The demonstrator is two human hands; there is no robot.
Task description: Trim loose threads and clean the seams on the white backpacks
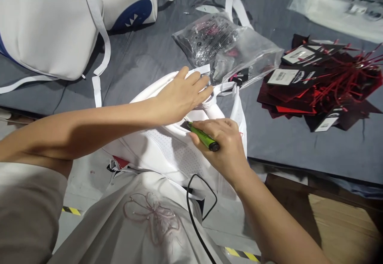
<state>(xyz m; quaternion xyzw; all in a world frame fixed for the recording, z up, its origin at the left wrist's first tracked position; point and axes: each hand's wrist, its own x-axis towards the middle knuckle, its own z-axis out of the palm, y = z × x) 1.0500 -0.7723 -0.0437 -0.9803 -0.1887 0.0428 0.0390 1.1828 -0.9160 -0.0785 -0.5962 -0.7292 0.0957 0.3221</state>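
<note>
A white padded bag (pixel 167 152) with mesh panel lies at the near edge of the grey table (pixel 137 60). My left hand (pixel 179 94) rests flat on the bag's top rim and straps, fingers together. My right hand (pixel 224 144) grips a green pen-like tool (pixel 203 137) with a black tip, its front end touching the bag near the rim. A black cord (pixel 194 212) runs down from below that hand.
A clear plastic packet (pixel 221 44) of dark items lies just beyond the bag. A heap of dark red hang tags (pixel 317 84) with red strings sits to the right. More white bags (pixel 48 24) stand at the far left. A cardboard box (pixel 338 220) is below the table's right.
</note>
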